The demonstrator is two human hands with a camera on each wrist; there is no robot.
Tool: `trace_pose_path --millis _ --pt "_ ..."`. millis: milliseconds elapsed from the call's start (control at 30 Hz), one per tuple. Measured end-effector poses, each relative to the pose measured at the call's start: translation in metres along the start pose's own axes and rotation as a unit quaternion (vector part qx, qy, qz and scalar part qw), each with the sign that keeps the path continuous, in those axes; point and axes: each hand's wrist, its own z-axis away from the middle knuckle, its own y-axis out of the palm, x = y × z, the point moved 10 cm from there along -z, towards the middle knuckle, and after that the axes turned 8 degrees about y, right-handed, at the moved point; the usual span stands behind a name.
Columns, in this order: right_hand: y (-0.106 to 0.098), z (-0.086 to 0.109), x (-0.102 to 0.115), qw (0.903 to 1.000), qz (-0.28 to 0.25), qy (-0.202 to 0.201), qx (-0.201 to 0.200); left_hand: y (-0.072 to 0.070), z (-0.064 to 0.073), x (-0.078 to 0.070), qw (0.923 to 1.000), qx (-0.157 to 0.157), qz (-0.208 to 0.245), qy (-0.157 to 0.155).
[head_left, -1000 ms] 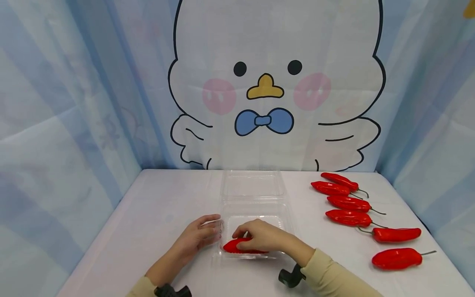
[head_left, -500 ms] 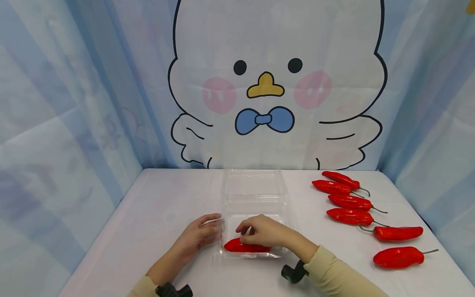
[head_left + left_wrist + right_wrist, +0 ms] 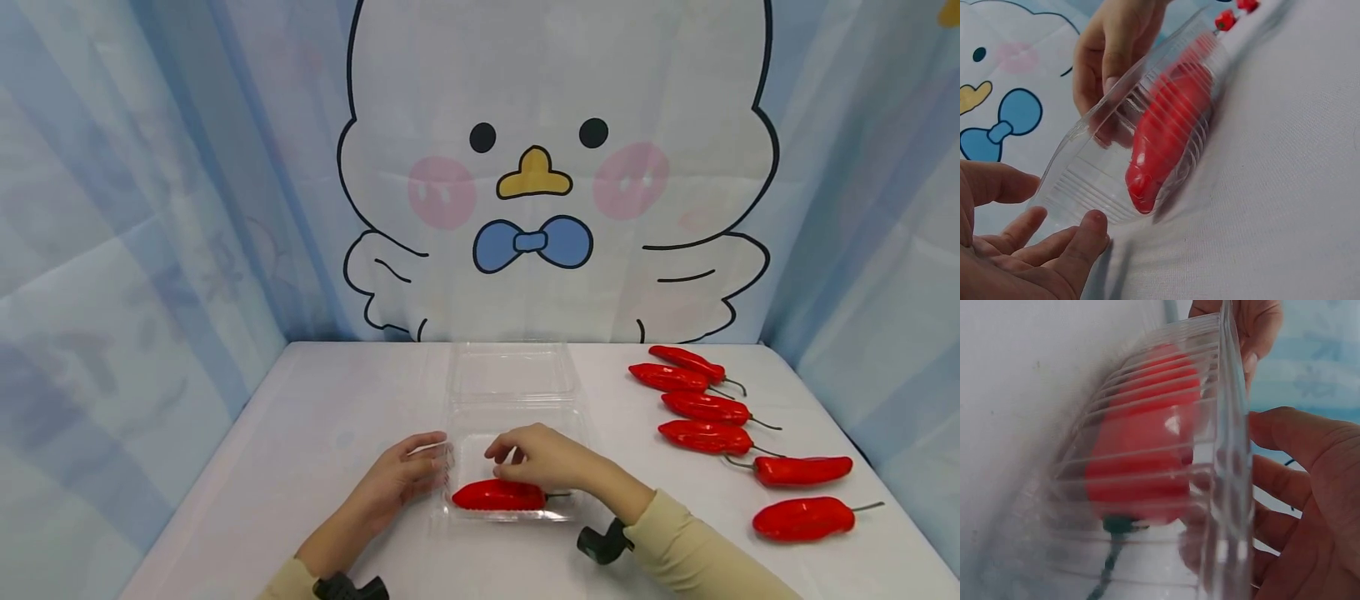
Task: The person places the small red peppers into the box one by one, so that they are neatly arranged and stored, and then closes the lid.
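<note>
A clear plastic clamshell box [image 3: 480, 442] lies with its lid folded back on the white table. Along its near side rests one red chili pepper [image 3: 498, 495], its green stem pointing right. My left hand [image 3: 405, 475] touches the box's left wall from outside, fingers extended; the left wrist view shows these fingertips [image 3: 1094, 220] against the ribbed plastic. My right hand [image 3: 543, 458] is over the box tray, just above and behind the pepper, its fingers loosely bent and holding nothing. Seen through the box wall in the right wrist view, the pepper [image 3: 1147, 434] lies apart from that hand.
Several more red chili peppers [image 3: 705, 437] lie in a loose column on the right of the table. The lid [image 3: 513, 371] reaches almost to the back edge. A printed curtain [image 3: 536, 308] hangs behind, with others at both sides.
My right hand has let go of the chili pepper and risen slightly, up and to the right. The pepper now lies in the box. My left hand has stayed at the wall.
</note>
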Motion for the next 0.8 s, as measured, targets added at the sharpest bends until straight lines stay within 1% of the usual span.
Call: trace_pose_path --millis 267,533,800 --pt "-0.006 0.003 0.001 0.9998 0.011 -0.008 -0.011 0.001 0.0 -0.002 1.0 -0.002 0.004 0.005" --pt "-0.007 0.006 0.002 0.9998 0.012 -0.011 -0.011 0.0 0.002 0.002 0.9999 -0.003 0.004 -0.009" --pt "-0.018 0.012 -0.005 0.9993 0.028 -0.002 -0.026 0.001 0.0 0.001 0.9998 0.0 0.015 -0.012"
